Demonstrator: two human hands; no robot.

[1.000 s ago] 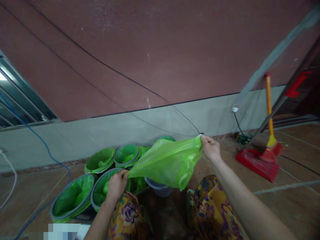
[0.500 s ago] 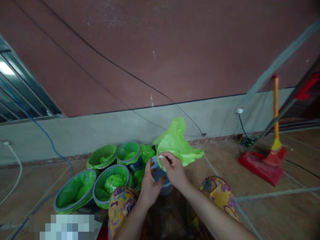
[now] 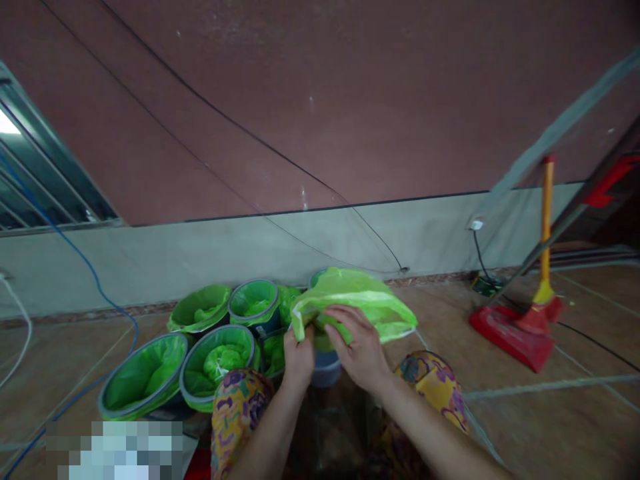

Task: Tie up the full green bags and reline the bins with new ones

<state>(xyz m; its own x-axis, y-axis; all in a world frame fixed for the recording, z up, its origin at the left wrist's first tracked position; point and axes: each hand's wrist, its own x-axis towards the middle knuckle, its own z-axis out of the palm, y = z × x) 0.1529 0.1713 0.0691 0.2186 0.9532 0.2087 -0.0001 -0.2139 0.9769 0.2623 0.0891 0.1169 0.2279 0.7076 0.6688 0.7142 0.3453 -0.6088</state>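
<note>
Hanging above the small, round, pale translucent plastic bin (image 3: pixel 326 373): thin, bright-green plastic bag (image 3: pixel 360 283), hiding part of that bin. Touching it or not, can't tell from where I'm standing.

Left hand (image 3: pixel 299 357), over the bin's left side: thumb and index look pinched on the bag's near-left corner, tips mostly hidden. Right hand (image 3: pixel 363 350), over the bin's right side: fingers bent at the bag's mouth, gap showing between thumb and fingertips; gripping film or not, can't tell.

Risks, my guess: film looks flimsy, so a hard tug at one corner could rip it. Layers could cling and shut the mouth if fingers slip. Right corner, unsupported, could droop and twist it. An elbow or knee bump could tip the bin; looks light.

Pointing: mouth gapes to the bin's near side, toward the yellow-and-purple floral trousers (image 3: pixel 243 393); top bulges toward its far side. Long axis crosswise, left to right over the bin, nearly level, right corner well past it.

Grey-rimmed, round, green-lined plastic bins (image 3: pixel 269 323) cluster left of the pale bin; red plastic dustpan (image 3: pixel 500 337) well apart, right of it.
</note>
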